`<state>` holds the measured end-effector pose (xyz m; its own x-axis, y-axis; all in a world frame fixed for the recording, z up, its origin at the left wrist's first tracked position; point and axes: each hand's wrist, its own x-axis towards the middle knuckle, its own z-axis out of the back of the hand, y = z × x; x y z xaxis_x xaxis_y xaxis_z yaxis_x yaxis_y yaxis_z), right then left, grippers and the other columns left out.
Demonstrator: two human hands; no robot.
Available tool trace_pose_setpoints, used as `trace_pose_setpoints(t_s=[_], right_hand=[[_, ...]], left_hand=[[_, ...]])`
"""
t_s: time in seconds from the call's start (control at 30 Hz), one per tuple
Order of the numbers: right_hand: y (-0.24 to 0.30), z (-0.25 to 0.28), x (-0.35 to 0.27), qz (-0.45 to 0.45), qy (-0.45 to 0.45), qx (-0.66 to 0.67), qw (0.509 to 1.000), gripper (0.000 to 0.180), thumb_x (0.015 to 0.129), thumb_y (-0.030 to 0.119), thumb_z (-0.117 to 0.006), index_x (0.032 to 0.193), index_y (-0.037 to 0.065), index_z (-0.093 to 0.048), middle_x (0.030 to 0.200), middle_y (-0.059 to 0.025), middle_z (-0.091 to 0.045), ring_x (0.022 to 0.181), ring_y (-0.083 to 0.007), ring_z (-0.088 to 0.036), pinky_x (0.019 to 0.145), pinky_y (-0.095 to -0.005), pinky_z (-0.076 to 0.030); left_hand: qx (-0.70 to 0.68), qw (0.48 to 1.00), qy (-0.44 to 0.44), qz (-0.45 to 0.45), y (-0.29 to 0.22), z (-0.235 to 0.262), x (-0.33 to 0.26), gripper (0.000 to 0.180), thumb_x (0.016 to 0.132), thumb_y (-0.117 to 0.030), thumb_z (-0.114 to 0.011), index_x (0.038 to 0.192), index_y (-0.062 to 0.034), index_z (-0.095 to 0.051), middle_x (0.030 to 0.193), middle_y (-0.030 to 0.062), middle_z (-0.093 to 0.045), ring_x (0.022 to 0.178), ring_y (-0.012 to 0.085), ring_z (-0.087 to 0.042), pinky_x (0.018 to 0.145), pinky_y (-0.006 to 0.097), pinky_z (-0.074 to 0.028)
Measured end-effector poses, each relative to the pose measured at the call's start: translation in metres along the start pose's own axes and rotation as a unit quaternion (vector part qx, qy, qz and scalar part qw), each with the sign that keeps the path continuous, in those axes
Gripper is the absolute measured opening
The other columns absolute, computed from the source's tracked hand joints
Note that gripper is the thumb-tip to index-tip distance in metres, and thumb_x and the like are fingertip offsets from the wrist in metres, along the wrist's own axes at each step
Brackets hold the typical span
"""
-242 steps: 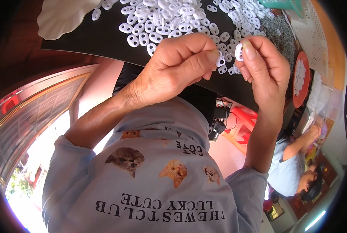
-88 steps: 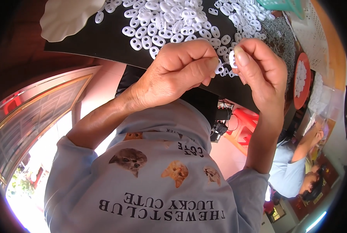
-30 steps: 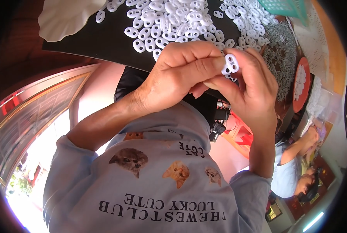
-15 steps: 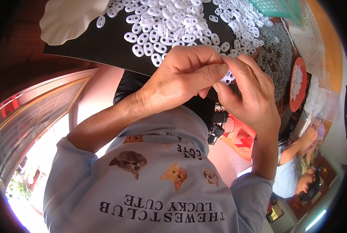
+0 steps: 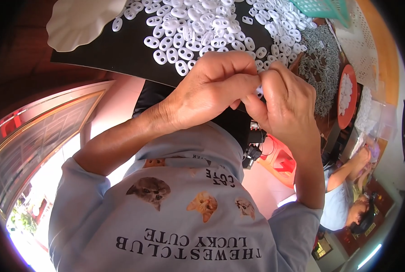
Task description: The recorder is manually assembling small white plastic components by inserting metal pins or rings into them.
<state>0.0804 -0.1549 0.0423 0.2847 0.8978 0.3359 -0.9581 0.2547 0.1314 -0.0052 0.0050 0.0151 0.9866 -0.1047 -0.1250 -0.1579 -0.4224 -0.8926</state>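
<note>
**One small white piece pinched between both hands, the heap hardly worked**

A small white piece (image 5: 258, 90), mostly hidden, seems pinched by the closed fingertips of the left hand (image 5: 211, 90) and right hand (image 5: 286, 102). Beyond, a large heap of white two-holed pieces (image 5: 202, 27) lies loose on the black board (image 5: 98, 50), seemingly unhandled.

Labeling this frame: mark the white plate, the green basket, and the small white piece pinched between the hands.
white plate (image 5: 82, 20), head view, on its bare centre.
green basket (image 5: 322, 8), head view, on its side wall.
small white piece (image 5: 258, 91), head view, on the sliver visible between the fingertips of both hands.
</note>
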Motion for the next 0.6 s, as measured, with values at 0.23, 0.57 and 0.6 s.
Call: trace_pose_setpoints(t_s=[0.23,0.57,0.6], right_hand=[[-0.006,-0.002,-0.004,0.033,0.009,0.025,0.999,0.033,0.069,0.019,-0.073,0.069,0.007,-0.042,0.063,-0.0049,-0.045,0.049,-0.0214,-0.052,0.042,-0.0320,-0.043],[-0.011,-0.011,-0.002,0.063,-0.005,0.062,0.996,0.033,0.068,0.017,-0.072,0.069,0.007,-0.041,0.060,-0.0053,-0.047,0.047,-0.0209,-0.052,0.041,-0.0309,-0.042],[-0.011,-0.012,-0.002,0.071,-0.015,0.074,0.995,0.033,0.068,0.017,-0.073,0.069,0.007,-0.041,0.060,-0.0050,-0.047,0.047,-0.0206,-0.052,0.041,-0.0303,-0.042]], left_hand=[[0.090,0.995,0.011,-0.049,0.011,-0.001,0.003,0.011,0.087,-0.006,-0.047,0.080,0.0015,-0.052,0.068,0.0051,-0.051,0.064,0.0125,-0.048,0.059,0.030,-0.040],[0.111,0.989,0.006,-0.101,0.021,-0.003,0.006,0.008,0.084,-0.005,-0.046,0.078,0.0009,-0.049,0.065,0.0106,-0.047,0.059,0.0207,-0.047,0.056,0.034,-0.040],[0.105,0.988,0.005,-0.111,0.022,-0.003,0.006,0.008,0.083,-0.005,-0.046,0.078,0.0009,-0.049,0.064,0.0105,-0.047,0.059,0.0201,-0.047,0.055,0.033,-0.040]])
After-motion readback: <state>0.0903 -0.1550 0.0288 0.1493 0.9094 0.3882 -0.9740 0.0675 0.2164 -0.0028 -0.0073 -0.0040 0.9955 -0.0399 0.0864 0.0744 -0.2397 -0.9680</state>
